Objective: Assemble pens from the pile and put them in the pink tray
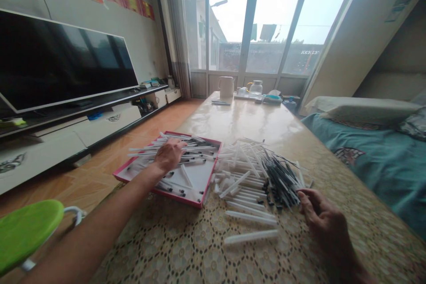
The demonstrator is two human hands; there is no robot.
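Right-hand grip (328, 224), thumb and forefinger drawn together, meets slim, dark rods (279, 177) fanned in a dense sheaf toward the right edge of the floral-patterned tabletop (213, 257); whether it pinches one, I cannot tell. Smooth, whitish tubes (235, 184) lie loosely left of those rods. Left-hand grip (169, 155) lies over white sticks (187, 176), many dark-tipped, in a shallow, pink-rimmed box (196, 203) by the left edge; its closure is hidden.

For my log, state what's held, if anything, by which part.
Cannot be told: right hand is at the dark rods, left hand over the pink tray.
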